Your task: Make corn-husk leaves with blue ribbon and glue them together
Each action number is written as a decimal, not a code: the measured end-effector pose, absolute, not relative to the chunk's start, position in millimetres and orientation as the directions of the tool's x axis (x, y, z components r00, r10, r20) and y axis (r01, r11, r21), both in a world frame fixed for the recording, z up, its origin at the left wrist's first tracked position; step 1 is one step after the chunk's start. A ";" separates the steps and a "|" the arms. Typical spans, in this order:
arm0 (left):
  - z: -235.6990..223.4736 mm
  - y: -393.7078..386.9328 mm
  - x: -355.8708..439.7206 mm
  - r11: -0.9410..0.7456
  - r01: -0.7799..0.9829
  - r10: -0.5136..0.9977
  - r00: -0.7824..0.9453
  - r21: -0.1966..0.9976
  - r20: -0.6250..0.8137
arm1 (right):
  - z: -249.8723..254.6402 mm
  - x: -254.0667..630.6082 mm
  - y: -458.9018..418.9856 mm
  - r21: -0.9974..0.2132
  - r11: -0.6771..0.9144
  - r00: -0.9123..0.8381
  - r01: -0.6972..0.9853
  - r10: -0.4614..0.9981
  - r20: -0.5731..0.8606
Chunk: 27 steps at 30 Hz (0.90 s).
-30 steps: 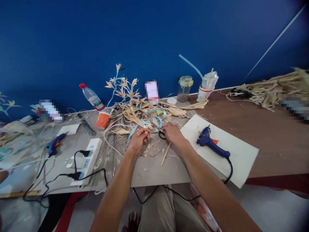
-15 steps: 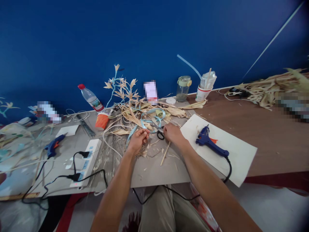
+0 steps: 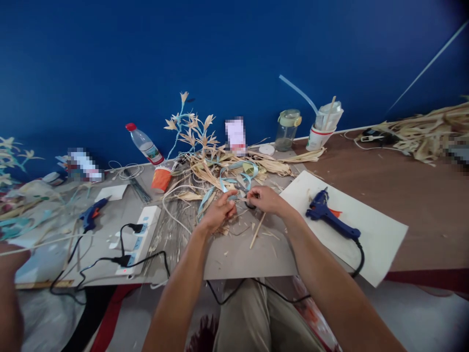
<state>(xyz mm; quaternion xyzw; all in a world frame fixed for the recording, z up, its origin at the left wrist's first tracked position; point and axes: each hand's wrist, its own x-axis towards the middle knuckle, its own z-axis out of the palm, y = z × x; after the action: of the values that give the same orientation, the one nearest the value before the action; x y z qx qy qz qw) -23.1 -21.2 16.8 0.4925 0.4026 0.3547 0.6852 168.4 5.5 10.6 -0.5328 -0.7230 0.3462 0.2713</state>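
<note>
My left hand [image 3: 219,213] is over the table's middle, index finger stretched forward and the other fingers curled in. What these fingers hold, if anything, is too small to make out. My right hand [image 3: 266,199] faces it from the right, thumb and fingertips pinched on a thin pale strip [image 3: 242,198] that points toward the left hand. The black-handled scissors [image 3: 250,204] lie under the right fingertips, mostly covered. Just beyond both hands are a light-blue ribbon [image 3: 223,180] and a heap of dried husks [image 3: 269,167]. A thin stick [image 3: 257,231] lies near my right wrist.
A blue glue gun [image 3: 331,217] rests on a white board [image 3: 383,239] at right. Another glue gun [image 3: 90,215] and a power strip [image 3: 141,239] with black cables are at left. Behind stand husk flowers [image 3: 190,137], a tilted bottle [image 3: 146,146], an orange cup [image 3: 161,179] and a jar [image 3: 287,131].
My left index finger has stretched out from a closed pinch. My right hand has shifted over the scissors' handle, and a pale strip now shows between the hands. The view has swung slightly left.
</note>
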 end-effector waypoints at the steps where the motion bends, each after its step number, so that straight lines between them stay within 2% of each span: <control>1: 16.9 -21.2 -23.5 0.271 -0.106 0.880 0.429 0.957 -0.202 | 9.9 168.5 5.6 -0.789 0.193 -0.298 0.584 0.954 0.012; 5: 15.2 -18.6 -26.3 0.278 -0.160 0.890 0.414 0.947 -0.192 | 8.8 168.8 5.7 -0.790 0.184 -0.314 0.585 0.949 -0.011; 13: 13.2 -16.5 -23.4 0.306 0.078 0.856 0.414 0.949 -0.309 | 7.4 168.8 4.8 -0.715 0.243 -0.379 0.656 0.925 -0.033; 21: 10.3 -16.0 -17.9 0.248 0.171 0.876 0.381 0.953 -0.296 | 11.2 170.2 2.6 -0.610 0.291 -0.393 0.737 0.919 -0.036; 27: 6.5 -15.6 -15.4 0.224 0.190 0.886 0.369 0.956 -0.282 | 9.4 170.6 2.4 -0.645 0.312 -0.408 0.697 0.913 0.000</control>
<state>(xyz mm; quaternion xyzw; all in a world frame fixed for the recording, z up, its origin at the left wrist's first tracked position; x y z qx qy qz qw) -15.4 -15.6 6.5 0.5547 0.4851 0.2831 0.6139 170.6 2.4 9.4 -0.5108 -0.7880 0.2883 0.1871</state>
